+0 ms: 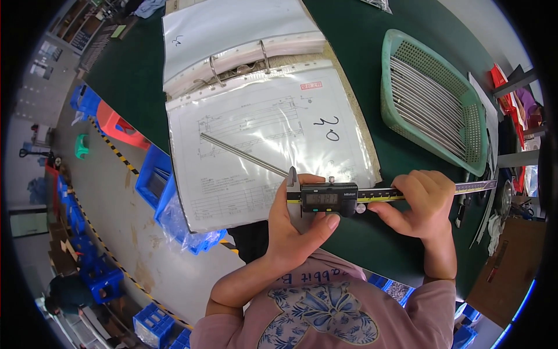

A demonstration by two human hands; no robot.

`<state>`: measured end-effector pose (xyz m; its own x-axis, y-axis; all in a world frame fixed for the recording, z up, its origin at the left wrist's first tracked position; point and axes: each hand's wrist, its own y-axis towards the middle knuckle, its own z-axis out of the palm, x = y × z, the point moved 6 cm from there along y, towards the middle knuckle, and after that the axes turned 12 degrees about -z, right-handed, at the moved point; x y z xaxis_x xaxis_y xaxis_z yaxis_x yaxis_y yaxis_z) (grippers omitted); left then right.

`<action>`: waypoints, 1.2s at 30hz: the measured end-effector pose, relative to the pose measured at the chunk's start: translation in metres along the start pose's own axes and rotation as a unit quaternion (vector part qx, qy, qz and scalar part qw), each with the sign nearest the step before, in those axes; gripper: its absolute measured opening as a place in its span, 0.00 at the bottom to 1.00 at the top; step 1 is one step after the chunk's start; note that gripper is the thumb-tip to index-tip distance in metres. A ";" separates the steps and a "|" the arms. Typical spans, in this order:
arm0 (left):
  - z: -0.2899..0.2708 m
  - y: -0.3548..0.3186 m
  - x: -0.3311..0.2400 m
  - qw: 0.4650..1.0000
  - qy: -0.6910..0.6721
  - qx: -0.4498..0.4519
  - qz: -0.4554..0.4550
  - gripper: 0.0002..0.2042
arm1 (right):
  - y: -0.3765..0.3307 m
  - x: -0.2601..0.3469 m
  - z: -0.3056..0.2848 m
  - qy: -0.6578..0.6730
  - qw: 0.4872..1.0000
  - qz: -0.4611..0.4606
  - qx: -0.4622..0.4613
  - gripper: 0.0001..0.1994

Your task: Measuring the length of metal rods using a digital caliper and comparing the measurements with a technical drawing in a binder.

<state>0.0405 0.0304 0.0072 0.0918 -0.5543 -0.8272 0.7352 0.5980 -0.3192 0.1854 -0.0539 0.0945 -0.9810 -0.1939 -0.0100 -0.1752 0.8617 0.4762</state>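
Note:
A digital caliper (331, 198) with a small display lies across both hands above the table's near edge. My left hand (296, 227) is closed round its jaw end, thumb under the display and fingers behind. At the jaws is one end of a thin metal rod (244, 155), which slants up and left over a drawing sheet (250, 134) in a clear sleeve. Whether my left fingers also pinch the rod is hidden. My right hand (421, 203) grips the caliper's long beam, thumb near the small roller.
Under the rod lies an open ring binder (238, 64) on the dark green table (349, 17). A green plastic basket (388, 107) of metal rods stands at the right. Blue crates (145, 180) and a red stool (116, 125) stand on the floor at left.

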 end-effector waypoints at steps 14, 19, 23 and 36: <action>0.003 -0.003 -0.001 0.997 -0.040 -0.022 -0.056 0.21 | -0.001 0.001 0.001 0.007 1.000 -0.002 0.002 0.22; 0.000 -0.004 -0.003 0.999 0.028 0.006 0.017 0.23 | -0.001 0.001 0.000 0.018 1.000 -0.004 -0.002 0.22; 0.002 -0.004 -0.001 0.999 -0.033 0.001 -0.003 0.25 | -0.003 0.000 0.002 0.026 1.000 -0.001 -0.006 0.22; 0.026 -0.011 0.024 0.992 -0.051 0.085 -0.079 0.33 | -0.001 0.008 0.005 0.033 0.999 0.016 0.031 0.23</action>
<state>0.0522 -0.0050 0.0029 0.0275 -0.6944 -0.7191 0.8475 0.3977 -0.3517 0.1770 -0.0542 0.0890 -0.9787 -0.1951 0.0630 -0.1514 0.8949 0.4199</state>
